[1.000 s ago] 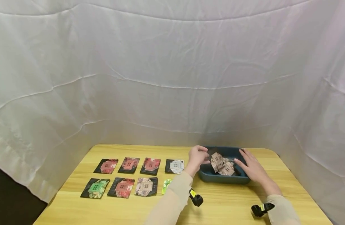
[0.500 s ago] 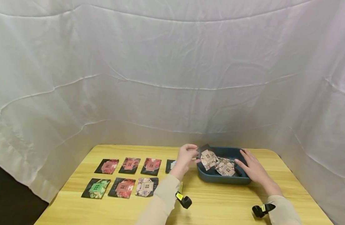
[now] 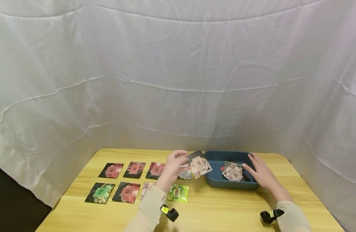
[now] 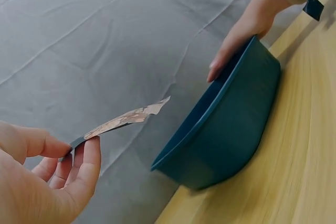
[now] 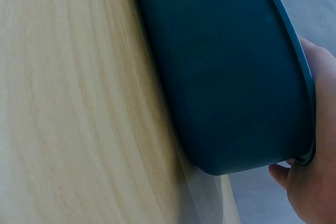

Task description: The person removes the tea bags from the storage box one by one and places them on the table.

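In the head view my left hand pinches a black tea bag sachet with a beige floral print by its edge, in the air left of the dark blue plastic bin. Seen edge-on in the left wrist view, the held sachet sits between thumb and fingers. My right hand grips the bin's right rim, thumb inside; a fingertip shows outside below the rim in the right wrist view. Beige floral sachets lie in the bin, with a bit of red beside them.
Two rows of sachets lie on the wooden table: red ones, a green one, a lime-green one, and pale ones partly behind my left arm. A grey-white curtain hangs around the table.
My left hand has lifted the beige floral sachet out of the bin and carried it left. The lime-green sachet has come out from behind my arm. My right hand has stayed on the rim.
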A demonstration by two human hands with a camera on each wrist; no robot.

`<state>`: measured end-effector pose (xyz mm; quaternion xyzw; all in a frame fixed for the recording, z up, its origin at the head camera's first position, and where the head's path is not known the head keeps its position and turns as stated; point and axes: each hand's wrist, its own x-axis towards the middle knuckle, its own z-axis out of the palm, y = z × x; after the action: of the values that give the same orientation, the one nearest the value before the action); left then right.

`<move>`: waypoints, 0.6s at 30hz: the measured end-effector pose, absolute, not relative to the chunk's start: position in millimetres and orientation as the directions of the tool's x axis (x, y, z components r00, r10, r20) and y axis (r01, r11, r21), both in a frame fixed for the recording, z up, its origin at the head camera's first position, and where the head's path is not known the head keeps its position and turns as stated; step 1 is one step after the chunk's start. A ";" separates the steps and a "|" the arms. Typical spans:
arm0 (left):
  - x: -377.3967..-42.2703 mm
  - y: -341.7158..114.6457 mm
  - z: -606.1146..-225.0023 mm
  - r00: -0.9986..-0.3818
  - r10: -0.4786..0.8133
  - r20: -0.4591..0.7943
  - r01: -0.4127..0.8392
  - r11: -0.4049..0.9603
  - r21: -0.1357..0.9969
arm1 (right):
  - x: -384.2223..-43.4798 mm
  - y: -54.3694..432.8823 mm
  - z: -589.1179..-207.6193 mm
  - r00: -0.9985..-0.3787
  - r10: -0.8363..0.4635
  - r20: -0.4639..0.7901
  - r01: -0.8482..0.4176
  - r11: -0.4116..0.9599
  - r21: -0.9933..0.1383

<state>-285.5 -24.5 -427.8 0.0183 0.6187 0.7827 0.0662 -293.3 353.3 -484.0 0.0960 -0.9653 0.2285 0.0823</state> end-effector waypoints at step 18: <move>-246.0 -121.3 -427.9 -0.996 0.048 -0.080 -0.084 -0.092 0.992 | -294.7 352.2 -483.3 -0.968 -0.161 0.194 -0.227 0.890 -0.395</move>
<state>-246.0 -121.3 -427.9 -0.0135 0.6723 0.7389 0.0446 -294.7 352.2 -483.3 0.1001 -0.9690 0.2119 0.0782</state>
